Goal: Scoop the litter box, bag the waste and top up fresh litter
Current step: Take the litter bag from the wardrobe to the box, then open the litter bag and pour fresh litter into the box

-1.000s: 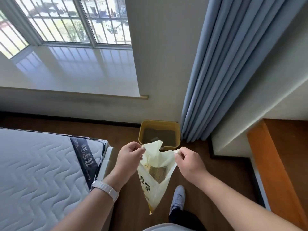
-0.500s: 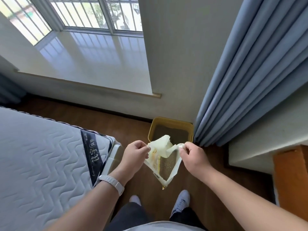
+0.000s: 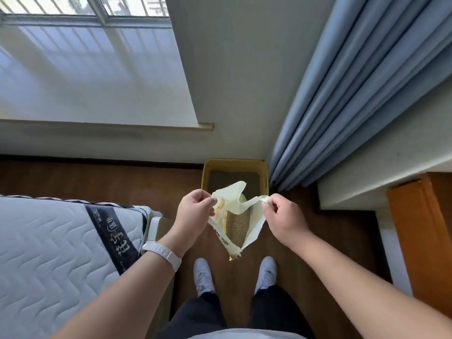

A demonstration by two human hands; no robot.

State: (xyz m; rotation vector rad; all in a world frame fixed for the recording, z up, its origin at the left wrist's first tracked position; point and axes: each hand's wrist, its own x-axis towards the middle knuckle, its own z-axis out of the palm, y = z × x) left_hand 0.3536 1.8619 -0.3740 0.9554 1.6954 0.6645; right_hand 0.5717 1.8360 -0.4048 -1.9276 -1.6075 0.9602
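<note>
A pale yellow litter bag hangs between my hands with its torn top spread wide, and tan-grey litter shows inside it. My left hand pinches the bag's left edge. My right hand pinches the right edge. Behind the bag, on the floor against the wall, stands a yellow litter box holding dark litter. The bag covers the box's near rim.
A mattress with a dark label strip fills the left. Blue curtains hang beside the box on the right. An orange wooden panel stands at the far right. My two shoes are on the wooden floor under the bag.
My hands have pulled the bag's mouth wider apart, showing more litter. The view has tilted down and closer to the box, bringing both shoes into sight.
</note>
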